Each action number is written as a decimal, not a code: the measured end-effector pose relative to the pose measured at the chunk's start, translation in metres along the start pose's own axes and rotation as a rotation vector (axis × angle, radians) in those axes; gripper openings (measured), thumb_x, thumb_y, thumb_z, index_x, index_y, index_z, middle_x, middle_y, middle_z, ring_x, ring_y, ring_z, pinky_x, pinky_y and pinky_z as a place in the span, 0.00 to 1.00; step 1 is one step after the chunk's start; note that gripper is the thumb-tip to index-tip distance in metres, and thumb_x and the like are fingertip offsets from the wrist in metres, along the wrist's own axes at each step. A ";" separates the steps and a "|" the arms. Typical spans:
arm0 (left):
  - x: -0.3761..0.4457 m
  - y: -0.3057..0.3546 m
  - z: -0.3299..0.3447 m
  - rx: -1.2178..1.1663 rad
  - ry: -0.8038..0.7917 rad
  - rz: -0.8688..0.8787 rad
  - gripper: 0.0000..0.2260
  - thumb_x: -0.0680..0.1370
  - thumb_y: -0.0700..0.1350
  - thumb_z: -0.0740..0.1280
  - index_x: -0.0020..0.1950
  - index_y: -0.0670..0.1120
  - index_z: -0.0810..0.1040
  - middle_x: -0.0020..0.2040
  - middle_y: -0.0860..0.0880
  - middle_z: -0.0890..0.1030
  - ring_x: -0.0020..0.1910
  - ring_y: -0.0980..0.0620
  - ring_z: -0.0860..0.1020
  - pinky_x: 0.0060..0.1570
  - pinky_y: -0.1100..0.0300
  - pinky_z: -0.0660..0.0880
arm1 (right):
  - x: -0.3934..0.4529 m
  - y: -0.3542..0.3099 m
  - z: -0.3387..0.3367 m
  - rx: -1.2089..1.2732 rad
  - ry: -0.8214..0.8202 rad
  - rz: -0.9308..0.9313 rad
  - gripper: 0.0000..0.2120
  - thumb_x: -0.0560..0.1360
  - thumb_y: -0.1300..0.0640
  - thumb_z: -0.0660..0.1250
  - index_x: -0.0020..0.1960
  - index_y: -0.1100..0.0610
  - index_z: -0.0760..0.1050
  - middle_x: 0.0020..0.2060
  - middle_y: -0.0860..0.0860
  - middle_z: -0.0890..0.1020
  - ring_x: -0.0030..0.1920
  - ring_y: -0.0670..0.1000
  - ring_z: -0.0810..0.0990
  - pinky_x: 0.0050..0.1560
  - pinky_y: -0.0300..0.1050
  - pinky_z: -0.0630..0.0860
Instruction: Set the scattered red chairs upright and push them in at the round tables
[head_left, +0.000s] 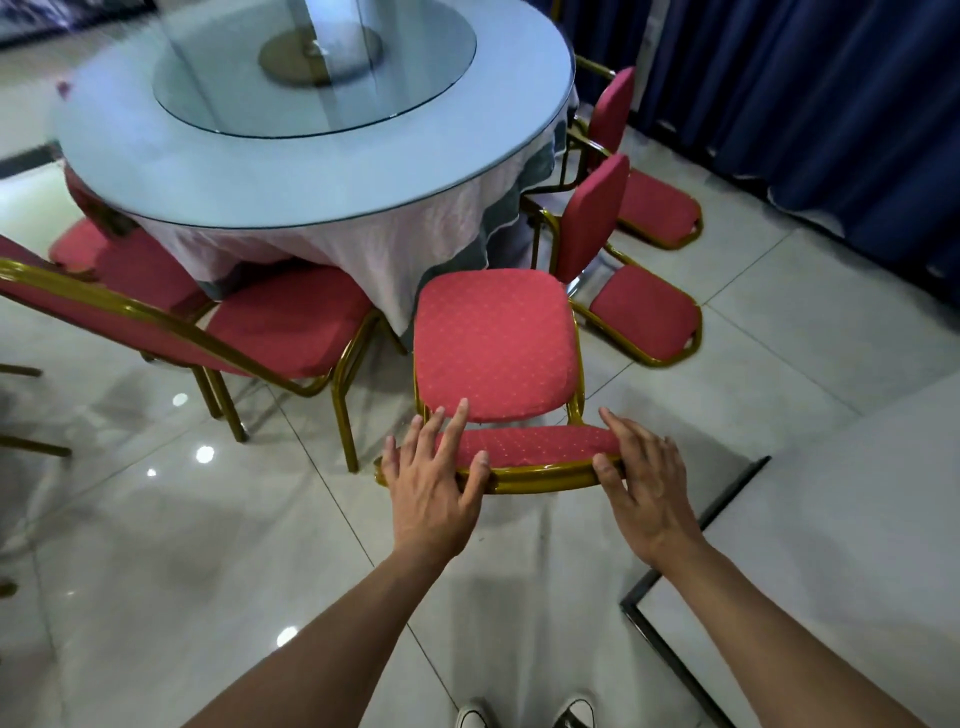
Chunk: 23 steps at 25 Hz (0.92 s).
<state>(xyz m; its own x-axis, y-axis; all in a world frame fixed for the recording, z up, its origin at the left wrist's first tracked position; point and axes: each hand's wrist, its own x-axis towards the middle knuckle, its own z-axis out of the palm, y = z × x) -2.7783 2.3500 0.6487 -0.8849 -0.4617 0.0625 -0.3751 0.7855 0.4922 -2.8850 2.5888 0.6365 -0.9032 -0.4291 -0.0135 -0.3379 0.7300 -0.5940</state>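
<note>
Glossy pale floor tiles (156, 545) run under everything. Both grips sit on the top rail of an upright red chair (496, 343): left hand (434, 480) with fingers spread flat over the backrest and thumb against the gold frame, right hand (647, 486) likewise, fingers relaxed, neither clenched. Its seat points at the round desk (291, 171) but stands clear of the cloth, so pushing in seems unfinished. Left of it, a neighbouring chair (280, 327) stands upright and tucked close; on the right, two tipped chairs (644, 312) lie on the floor, awaiting righting.
</note>
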 end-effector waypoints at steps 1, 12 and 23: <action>0.003 0.001 0.000 -0.003 -0.003 -0.003 0.30 0.79 0.69 0.40 0.81 0.64 0.52 0.78 0.51 0.66 0.80 0.47 0.57 0.77 0.40 0.48 | 0.005 0.000 -0.002 0.001 -0.009 0.001 0.31 0.79 0.28 0.40 0.79 0.35 0.52 0.75 0.47 0.65 0.77 0.49 0.61 0.79 0.62 0.48; 0.054 0.035 0.004 -0.002 0.027 -0.114 0.28 0.80 0.68 0.39 0.80 0.67 0.51 0.77 0.53 0.67 0.80 0.49 0.57 0.77 0.42 0.47 | 0.079 0.010 -0.028 0.021 -0.080 -0.029 0.30 0.78 0.27 0.40 0.78 0.30 0.48 0.78 0.47 0.62 0.79 0.49 0.56 0.80 0.57 0.43; 0.089 0.053 0.006 0.005 0.093 -0.179 0.30 0.80 0.69 0.38 0.79 0.64 0.58 0.75 0.54 0.70 0.79 0.50 0.60 0.77 0.42 0.53 | 0.130 0.012 -0.046 0.049 -0.156 -0.078 0.32 0.77 0.25 0.39 0.79 0.32 0.51 0.78 0.44 0.62 0.78 0.47 0.57 0.80 0.58 0.44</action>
<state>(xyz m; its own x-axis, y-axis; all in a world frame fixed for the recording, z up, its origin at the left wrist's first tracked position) -2.8784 2.3526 0.6750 -0.7748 -0.6298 0.0548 -0.5252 0.6895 0.4987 -3.0190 2.5661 0.6651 -0.8214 -0.5634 -0.0888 -0.3881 0.6663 -0.6368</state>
